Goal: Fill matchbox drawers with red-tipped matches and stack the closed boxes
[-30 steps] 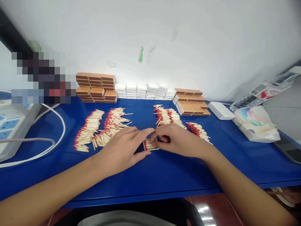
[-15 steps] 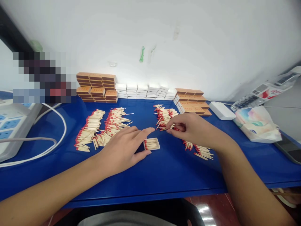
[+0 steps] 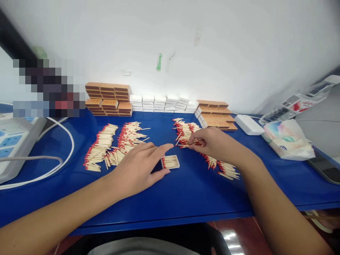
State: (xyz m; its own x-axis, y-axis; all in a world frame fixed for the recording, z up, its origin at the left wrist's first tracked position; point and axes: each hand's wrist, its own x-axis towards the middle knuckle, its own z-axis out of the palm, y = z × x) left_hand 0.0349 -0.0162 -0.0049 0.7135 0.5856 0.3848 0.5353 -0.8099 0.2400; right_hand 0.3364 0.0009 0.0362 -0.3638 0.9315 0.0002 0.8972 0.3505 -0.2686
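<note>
A small white matchbox tray [image 3: 178,163] with red-headed matchsticks inside lies on the blue table. My left hand [image 3: 142,163] is around its left end, the thumb along the near edge and the index finger stretched out above the far edge. My right hand [image 3: 209,141] is closed in a pinch on a matchstick [image 3: 183,145], whose red head points left. It is at the near side of the right-hand pile of matchsticks [image 3: 184,127], which it partly covers. Two more matchstick piles, a left one [image 3: 99,145] and a middle one [image 3: 129,136], lie beyond my left forearm.
Orange-brown matchboxes [image 3: 108,90], white trays [image 3: 154,102] and more matchboxes [image 3: 216,115] are stacked along the wall. At right are a white block [image 3: 249,124], a tissue pack [image 3: 288,140] and a dark phone [image 3: 325,166]. A power strip [image 3: 21,141] with white cables stands at left.
My right hand's fingertips have drawn a matchstick slightly clear of the pile, so its shaft now shows. My left hand and the tray stay together, almost unmoved.
</note>
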